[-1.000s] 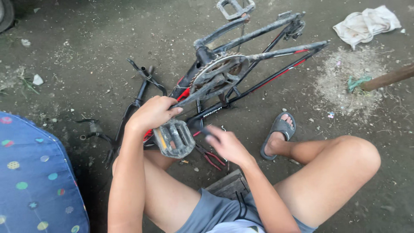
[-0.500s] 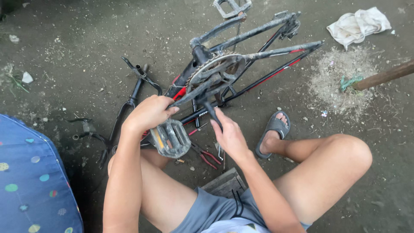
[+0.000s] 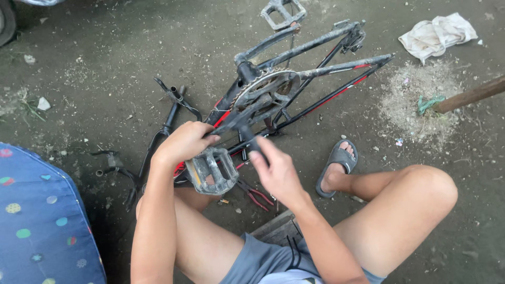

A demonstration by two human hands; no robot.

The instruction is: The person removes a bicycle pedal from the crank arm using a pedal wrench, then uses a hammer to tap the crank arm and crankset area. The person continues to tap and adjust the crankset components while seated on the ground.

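The left hand is clenched around the dark metal crank arm of a stripped bicycle frame that lies on its side on the floor. Just below that hand hangs the grey pedal, a blocky open cage with worn, dusty edges. The right hand grips a slim dark tool whose tip reaches up to the crank arm, close beside the left hand's fingers; what kind of tool it is cannot be told. Right above both hands sits the toothed chainring, a round, dull steel disc with cut-outs. The frame's thin black tubes, streaked with red, fan out past the hands, scuffed and coated in grime, and a second pedal sticks up at the far end. Under the right hand, red-handled pliers lie on the floor. Further off to the right of the hands lie a crumpled white rag and a rough wooden stick. Left of the left arm spreads blue dotted fabric. The concrete floor is dark, gritty and speckled with debris.
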